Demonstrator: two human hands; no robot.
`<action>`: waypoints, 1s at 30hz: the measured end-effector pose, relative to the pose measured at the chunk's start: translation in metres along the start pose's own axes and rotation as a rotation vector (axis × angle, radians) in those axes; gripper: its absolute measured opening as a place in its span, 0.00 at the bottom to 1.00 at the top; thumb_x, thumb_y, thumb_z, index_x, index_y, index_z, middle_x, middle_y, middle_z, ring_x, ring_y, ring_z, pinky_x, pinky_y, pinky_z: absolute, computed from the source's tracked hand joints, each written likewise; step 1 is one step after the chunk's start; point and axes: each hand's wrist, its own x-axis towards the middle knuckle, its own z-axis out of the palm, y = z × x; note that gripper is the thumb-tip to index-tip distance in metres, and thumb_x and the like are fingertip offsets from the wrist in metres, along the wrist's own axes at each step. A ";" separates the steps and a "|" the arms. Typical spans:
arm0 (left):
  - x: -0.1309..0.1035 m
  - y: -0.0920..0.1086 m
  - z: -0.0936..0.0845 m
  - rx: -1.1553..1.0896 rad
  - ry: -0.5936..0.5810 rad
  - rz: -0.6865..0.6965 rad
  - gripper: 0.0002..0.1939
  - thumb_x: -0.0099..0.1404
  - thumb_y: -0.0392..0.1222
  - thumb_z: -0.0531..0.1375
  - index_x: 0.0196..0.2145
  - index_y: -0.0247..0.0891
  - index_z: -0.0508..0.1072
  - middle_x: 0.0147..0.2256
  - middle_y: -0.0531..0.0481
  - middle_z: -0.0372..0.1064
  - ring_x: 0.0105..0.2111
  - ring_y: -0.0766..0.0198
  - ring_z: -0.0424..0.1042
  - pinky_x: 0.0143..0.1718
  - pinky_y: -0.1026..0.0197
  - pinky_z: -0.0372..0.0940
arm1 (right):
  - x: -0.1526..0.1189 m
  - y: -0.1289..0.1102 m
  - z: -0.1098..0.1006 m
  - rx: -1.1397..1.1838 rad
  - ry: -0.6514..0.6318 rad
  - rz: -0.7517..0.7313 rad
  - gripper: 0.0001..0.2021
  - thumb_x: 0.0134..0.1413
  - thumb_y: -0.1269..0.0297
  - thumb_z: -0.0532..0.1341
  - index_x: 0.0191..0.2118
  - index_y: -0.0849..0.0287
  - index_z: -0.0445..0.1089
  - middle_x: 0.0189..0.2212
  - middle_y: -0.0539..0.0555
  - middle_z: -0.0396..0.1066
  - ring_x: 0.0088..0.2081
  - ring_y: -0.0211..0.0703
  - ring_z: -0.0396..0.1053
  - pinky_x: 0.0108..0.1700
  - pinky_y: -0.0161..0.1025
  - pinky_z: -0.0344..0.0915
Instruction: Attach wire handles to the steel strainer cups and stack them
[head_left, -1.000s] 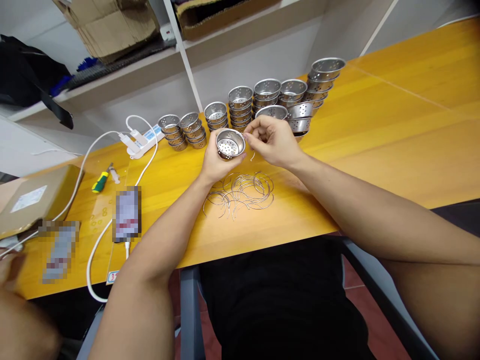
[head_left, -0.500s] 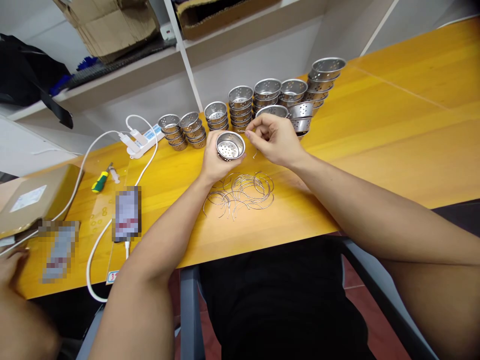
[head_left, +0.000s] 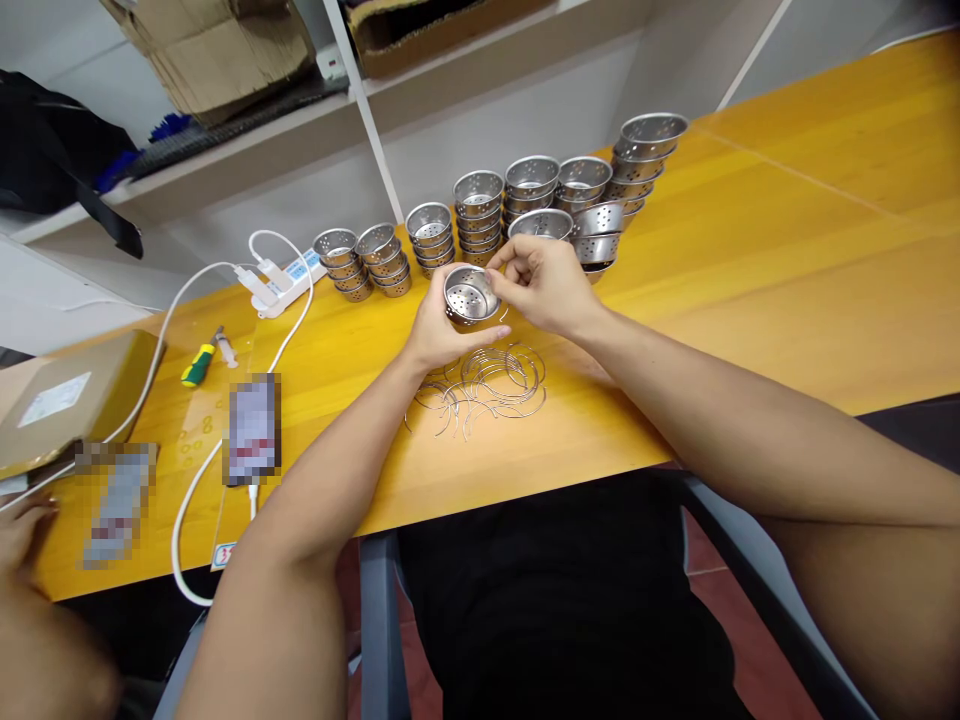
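Cup (head_left: pixel 471 300) in the left hand (head_left: pixel 435 325), wire (head_left: pixel 504 314) at its rim

The left hand's fingers curve loosely round the cup's left side, thumb stretched in front; a firm, light hold there would likely steady it without bending the rim. The cup tilts above the surface (head_left: pixel 420 490), mouth up. At its right edge the right hand (head_left: pixel 547 285) has thumb and forefinger pinched on the wire, the other fingers curled. Gripping close to the tip and lining it up squarely with a hole should spare the wire a kink; whether it has entered one cannot be told.

Counted from the left: one co-worker's hand (head_left: pixel 26 525), one box (head_left: pixel 90 380), one screwdriver (head_left: pixel 198 366), one syringe (head_left: pixel 226 350), one charging phone (head_left: pixel 253 430), one power strip (head_left: pixel 285 285). Seven cup stacks (head_left: pixel 429 235) line the back; two nearer groups (head_left: pixel 598 235) are partly behind the right hand. The loose wires (head_left: pixel 491 372) below overlap too much to count.
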 end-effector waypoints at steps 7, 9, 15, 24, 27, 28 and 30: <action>-0.001 0.006 0.001 -0.054 -0.009 -0.025 0.53 0.64 0.84 0.78 0.69 0.46 0.69 0.60 0.42 0.81 0.57 0.49 0.86 0.62 0.45 0.81 | 0.000 0.000 0.003 0.016 0.019 0.005 0.15 0.71 0.52 0.78 0.41 0.53 0.77 0.23 0.45 0.67 0.25 0.39 0.59 0.31 0.44 0.55; -0.001 0.005 0.000 -0.073 -0.002 -0.042 0.52 0.65 0.84 0.76 0.68 0.45 0.70 0.60 0.41 0.82 0.56 0.50 0.86 0.61 0.46 0.81 | 0.000 -0.004 0.000 0.075 -0.017 -0.022 0.16 0.72 0.47 0.77 0.41 0.53 0.79 0.24 0.47 0.68 0.27 0.39 0.60 0.31 0.44 0.55; 0.001 -0.002 -0.007 -0.116 0.016 -0.061 0.47 0.70 0.85 0.72 0.65 0.45 0.73 0.57 0.41 0.85 0.53 0.52 0.88 0.58 0.46 0.83 | 0.003 -0.016 -0.019 0.239 -0.326 -0.025 0.26 0.64 0.32 0.82 0.44 0.50 0.85 0.32 0.50 0.76 0.34 0.45 0.68 0.35 0.45 0.65; -0.001 -0.008 -0.005 -0.002 -0.012 -0.002 0.44 0.71 0.70 0.77 0.72 0.45 0.68 0.63 0.40 0.82 0.59 0.46 0.86 0.65 0.42 0.82 | 0.005 -0.012 -0.012 0.311 -0.336 0.036 0.29 0.55 0.31 0.88 0.39 0.51 0.82 0.30 0.50 0.77 0.32 0.44 0.68 0.35 0.45 0.68; 0.000 -0.008 -0.005 0.011 -0.011 0.000 0.40 0.73 0.64 0.76 0.71 0.45 0.68 0.62 0.40 0.82 0.59 0.47 0.86 0.64 0.43 0.82 | 0.005 -0.009 -0.010 0.306 -0.321 0.029 0.30 0.54 0.31 0.88 0.38 0.51 0.82 0.29 0.50 0.76 0.31 0.43 0.67 0.34 0.44 0.68; 0.000 -0.008 -0.005 0.008 -0.010 0.003 0.40 0.73 0.63 0.76 0.71 0.44 0.68 0.62 0.40 0.82 0.58 0.47 0.86 0.63 0.44 0.82 | 0.005 -0.008 -0.009 0.300 -0.318 0.029 0.30 0.54 0.31 0.88 0.39 0.52 0.81 0.29 0.50 0.76 0.30 0.43 0.67 0.34 0.44 0.67; 0.001 -0.006 -0.006 -0.001 -0.009 0.016 0.39 0.73 0.63 0.75 0.71 0.44 0.68 0.61 0.40 0.82 0.57 0.48 0.86 0.63 0.44 0.82 | 0.005 -0.006 -0.009 0.290 -0.314 0.030 0.31 0.54 0.31 0.88 0.39 0.52 0.81 0.29 0.49 0.75 0.30 0.42 0.67 0.34 0.43 0.66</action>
